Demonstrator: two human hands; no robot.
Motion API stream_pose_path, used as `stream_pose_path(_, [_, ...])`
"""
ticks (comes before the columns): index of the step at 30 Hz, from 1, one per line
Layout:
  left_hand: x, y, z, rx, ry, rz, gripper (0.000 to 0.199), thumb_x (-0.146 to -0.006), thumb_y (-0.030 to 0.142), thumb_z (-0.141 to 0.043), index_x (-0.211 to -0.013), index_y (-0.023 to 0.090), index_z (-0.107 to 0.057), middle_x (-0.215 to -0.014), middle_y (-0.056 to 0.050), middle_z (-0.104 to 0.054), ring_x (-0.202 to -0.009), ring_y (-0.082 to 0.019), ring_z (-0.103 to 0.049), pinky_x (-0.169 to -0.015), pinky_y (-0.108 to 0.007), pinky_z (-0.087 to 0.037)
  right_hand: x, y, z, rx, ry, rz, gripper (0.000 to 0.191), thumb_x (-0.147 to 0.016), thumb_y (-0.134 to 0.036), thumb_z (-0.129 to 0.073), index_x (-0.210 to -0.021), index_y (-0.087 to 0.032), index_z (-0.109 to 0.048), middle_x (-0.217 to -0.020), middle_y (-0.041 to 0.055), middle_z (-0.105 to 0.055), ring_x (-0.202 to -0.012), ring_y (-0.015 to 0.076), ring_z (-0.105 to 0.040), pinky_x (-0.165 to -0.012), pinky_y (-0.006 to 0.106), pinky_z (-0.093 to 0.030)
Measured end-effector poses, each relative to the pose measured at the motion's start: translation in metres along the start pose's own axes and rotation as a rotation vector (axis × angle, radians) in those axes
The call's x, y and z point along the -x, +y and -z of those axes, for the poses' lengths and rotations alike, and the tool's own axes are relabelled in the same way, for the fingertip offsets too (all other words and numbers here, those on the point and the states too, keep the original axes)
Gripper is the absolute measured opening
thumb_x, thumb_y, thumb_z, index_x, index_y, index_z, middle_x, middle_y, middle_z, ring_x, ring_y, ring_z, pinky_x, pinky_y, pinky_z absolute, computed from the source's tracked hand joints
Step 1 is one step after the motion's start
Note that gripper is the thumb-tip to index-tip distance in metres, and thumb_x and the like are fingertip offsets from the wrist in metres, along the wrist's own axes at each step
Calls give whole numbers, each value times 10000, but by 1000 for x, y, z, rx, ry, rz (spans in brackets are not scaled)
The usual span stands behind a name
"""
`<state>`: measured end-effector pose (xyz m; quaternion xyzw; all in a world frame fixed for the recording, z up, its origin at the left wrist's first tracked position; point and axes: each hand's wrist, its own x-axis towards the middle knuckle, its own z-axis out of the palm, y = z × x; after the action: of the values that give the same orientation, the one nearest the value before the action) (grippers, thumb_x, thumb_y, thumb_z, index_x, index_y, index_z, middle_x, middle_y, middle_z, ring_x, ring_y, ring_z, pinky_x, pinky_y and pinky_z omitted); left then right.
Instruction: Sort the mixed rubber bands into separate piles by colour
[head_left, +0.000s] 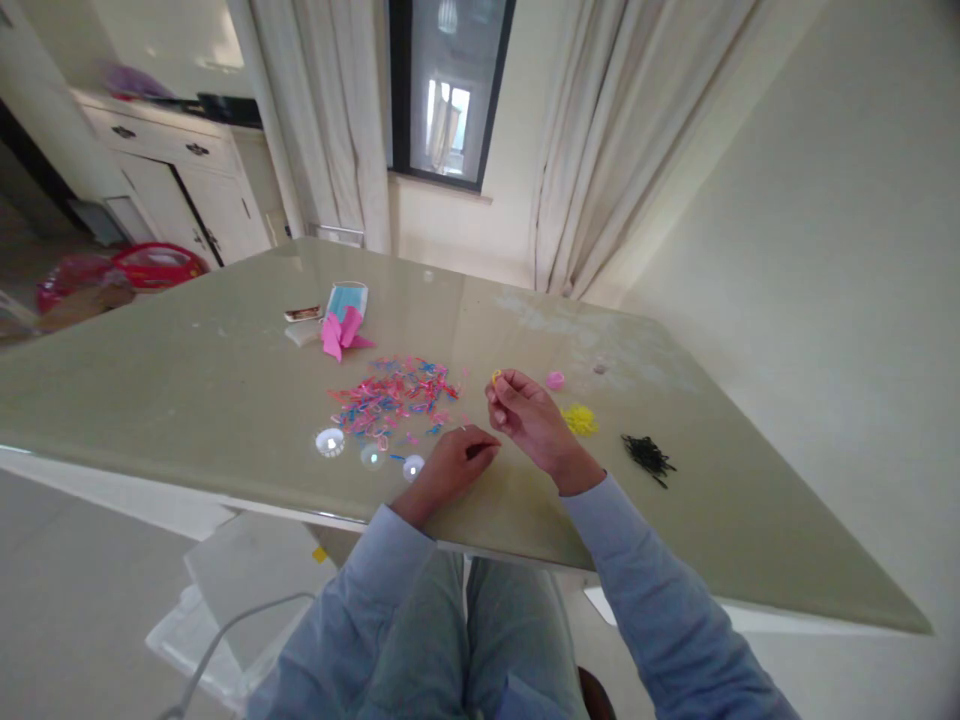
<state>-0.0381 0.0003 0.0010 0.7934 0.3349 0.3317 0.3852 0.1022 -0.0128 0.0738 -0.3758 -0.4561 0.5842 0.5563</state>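
My right hand (pixel 529 415) is raised a little over the table. Its thumb and fingertips pinch a small yellow looped clip (pixel 496 376). Lower and to the left, my left hand (pixel 457 462) rests by the tabletop, fingers curled toward the thumb; whatever may be inside is hidden. Just beyond the left hand spreads a loose pile of small looped clips (pixel 394 395) in pink, red and blue. A heap of yellow clips (pixel 580 419) lies right of my right hand. Farther right is a bunch of thin black clips (pixel 648 456), their exact kind too small to tell.
A blue face mask (pixel 347 299), folded pink paper (pixel 345 333) and a small patterned object (pixel 303 314) lie at the back left. A pink round piece (pixel 555 380) sits behind the yellow heap. The glossy table (pixel 225 400) has its front edge near my lap.
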Motion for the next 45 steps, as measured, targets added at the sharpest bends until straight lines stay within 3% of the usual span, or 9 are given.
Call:
stream_pose_path(8, [3,1,2,-27,10,4,239,-869,335,-543,-887,194,-735,-832,-35,-738,-769,-166,-651,-738,-285,-508,64,-18,17,-302,106,8,327,-777,-404,-778,-791,-232,-500,-776,-48,-451,-538,70,-327,-470,203,-304])
stream_pose_path(18, [3,4,3,-96,21,14,287,-858,401,-542,-882,196,-741,-836,-44,-742,-774,-181,-663,-733,-298,-519,92,-22,35,-363,144,38,284,-791,-391,-765,-805,-235,-529,-783,-45,-444,-534,70,-309,-472,208,-299])
stream_pose_path(21, [4,4,3,-108,24,19,290,-862,407,-539,-883,197,-738,-832,-42,-741,-775,-181,-661,-725,-294,-517,92,-19,53,-241,203,77,278,-769,-395,-778,-806,-233,-554,-792,-41,-490,-539,68,-348,-492,215,-318])
stream_pose_path(24, [4,4,4,-114,23,20,296,-866,413,-535,-882,198,-738,-829,-41,-742,-768,-179,-657,-710,-289,-512,85,-16,86,-9,344,137,283,-753,-430,-771,-829,-229,-588,-743,-39,-524,-544,79,-389,-502,223,-314])
stream_pose_path(26, [4,4,4,-114,29,19,294,-866,411,-532,-877,202,-739,-826,-40,-741,-767,-180,-658,-700,-287,-511,78,-14,113,249,484,147,287,-765,-467,-729,-841,-222,-602,-631,-50,-494,-521,100,-385,-488,233,-292])
stream_pose_path(28, [4,3,3,-112,32,19,294,-867,411,-530,-876,207,-740,-827,-39,-741,-774,-183,-661,-698,-286,-511,71,-14,139,601,615,201,252,-788,-449,-670,-818,-205,-617,-642,-26,-530,-547,124,-425,-531,262,-347])
stream_pose_path(32, [4,2,3,-101,35,29,293,-868,412,-535,-876,204,-741,-840,-42,-746,-788,-186,-667,-709,-289,-510,62,-12,171,1213,664,313,173,-835,-340,-549,-789,-191,-625,-805,63,-632,-683,183,-533,-711,341,-437])
stream_pose_path(39, [6,4,3,-93,43,51,277,-874,400,-550,-885,203,-744,-838,-38,-740,-779,-182,-664,-713,-289,-498,62,-1,175,1496,454,202,195,-885,-243,-477,-852,-190,-662,-885,102,-666,-794,228,-600,-775,358,-461])
stream_pose_path(45, [7,4,2,-97,58,41,266,-881,387,-554,-886,199,-743,-835,-37,-735,-783,-176,-656,-721,-286,-493,67,0,163,1395,450,344,201,-913,-277,-504,-884,-192,-684,-869,84,-678,-721,196,-602,-718,323,-477])
